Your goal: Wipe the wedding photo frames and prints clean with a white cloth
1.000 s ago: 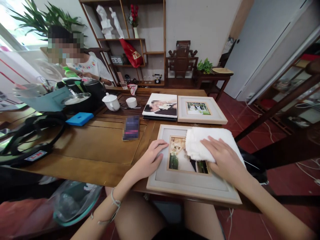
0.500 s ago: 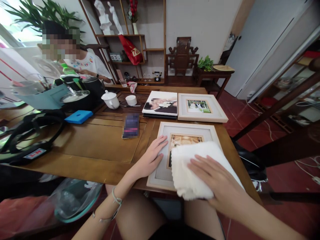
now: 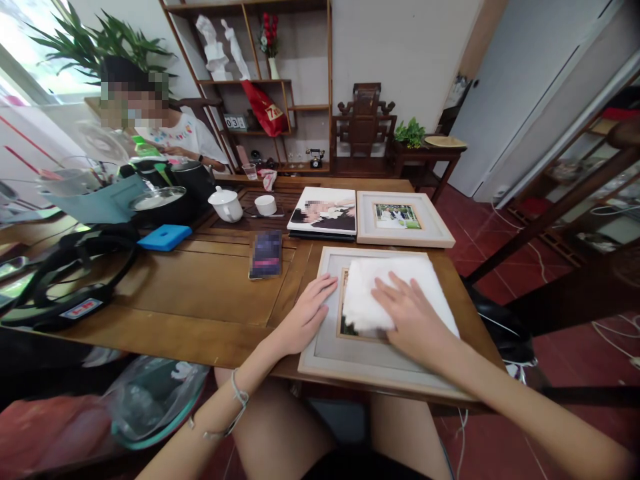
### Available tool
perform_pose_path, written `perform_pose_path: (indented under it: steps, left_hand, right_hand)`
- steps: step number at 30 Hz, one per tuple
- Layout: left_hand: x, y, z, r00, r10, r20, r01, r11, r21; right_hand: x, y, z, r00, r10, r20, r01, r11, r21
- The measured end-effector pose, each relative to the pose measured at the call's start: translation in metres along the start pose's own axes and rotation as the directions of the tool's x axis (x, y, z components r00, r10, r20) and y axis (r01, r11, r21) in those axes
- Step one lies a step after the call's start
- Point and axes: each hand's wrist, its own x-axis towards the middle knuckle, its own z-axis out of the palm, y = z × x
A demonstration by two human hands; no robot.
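One framed picture (image 3: 367, 355) lies flat near the front right corner of the counter (image 3: 220, 287) in the head view, within easy reach. The left hand (image 3: 306, 319) rests on its left border, thumb apart from the fingers, gripping nothing, apparently to steady it. The right hand (image 3: 413, 317) lies palm down on a white cloth (image 3: 363, 283), fingers slightly spread, seemingly to press it evenly across the photo (image 3: 349, 325) rather than pinch it. Beyond, a second framed picture (image 3: 436, 228) sits just beside a photo panel (image 3: 327, 208), both likely set back to leave room.
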Motion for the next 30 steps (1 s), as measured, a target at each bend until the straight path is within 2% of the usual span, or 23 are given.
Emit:
perform_pose_path:
  steps: [3, 6, 8, 10, 12, 15, 18, 20, 23, 25, 27, 28, 30]
  left_hand:
    - [0.001, 0.001, 0.001, 1.000, -0.028, -0.012, 0.028, 1.000, -0.010]
    - [0.001, 0.003, 0.000, 0.999, -0.048, -0.021, 0.048, 0.999, -0.018]
    - [0.001, 0.004, -0.001, 0.998, -0.059, -0.021, 0.059, 0.998, -0.026]
    - [0.002, 0.005, -0.001, 0.997, -0.067, -0.022, 0.067, 0.997, -0.035]
    - [0.002, 0.006, -0.001, 0.997, -0.075, -0.026, 0.074, 0.996, -0.039]
    - [0.002, 0.007, -0.001, 0.995, -0.091, -0.043, 0.090, 0.995, -0.036]
    - [0.002, 0.007, 0.000, 0.993, -0.103, -0.054, 0.101, 0.994, -0.037]
    - [0.002, 0.007, 0.000, 0.993, -0.110, -0.048, 0.109, 0.993, -0.036]
    - [0.001, 0.006, 0.000, 0.992, -0.119, -0.043, 0.117, 0.992, -0.041]
    - [0.001, 0.006, -0.001, 0.991, -0.124, -0.046, 0.122, 0.991, -0.050]
    - [0.001, 0.007, -0.001, 0.991, -0.128, -0.050, 0.126, 0.991, -0.048]
    - [0.001, 0.006, -0.001, 0.991, -0.125, -0.050, 0.123, 0.992, -0.040]
    - [0.002, 0.005, -0.001, 0.995, -0.096, -0.037, 0.095, 0.995, -0.013]
  right_hand:
    - [-0.039, -0.027, -0.014, 0.974, -0.171, 0.145, 0.145, 0.974, 0.175]
    - [-0.060, -0.027, -0.026, 0.959, -0.255, 0.127, 0.207, 0.929, 0.308]
    - [-0.057, -0.013, -0.026, 0.977, -0.197, 0.082, 0.167, 0.945, 0.282]
    - [-0.043, 0.003, -0.017, 0.997, -0.067, 0.024, 0.062, 0.984, 0.165]
    - [-0.023, 0.013, -0.007, 0.997, 0.052, -0.051, -0.051, 0.998, 0.023]
    - [0.000, 0.003, 0.003, 0.991, 0.097, -0.098, -0.105, 0.990, -0.089]
    - [0.004, -0.030, 0.001, 1.000, 0.023, -0.008, -0.023, 0.997, -0.068]
    - [-0.004, -0.055, -0.003, 0.994, -0.073, 0.077, 0.074, 0.997, -0.020]
    - [-0.023, -0.078, -0.007, 0.948, -0.289, 0.133, 0.281, 0.957, 0.078]
    - [-0.036, -0.079, -0.008, 0.898, -0.421, 0.123, 0.410, 0.906, 0.110]
    - [-0.046, -0.068, -0.009, 0.869, -0.480, 0.123, 0.465, 0.876, 0.132]
    - [-0.050, -0.057, -0.010, 0.872, -0.472, 0.133, 0.454, 0.880, 0.141]
    - [-0.052, -0.032, -0.011, 0.907, -0.392, 0.155, 0.373, 0.917, 0.139]
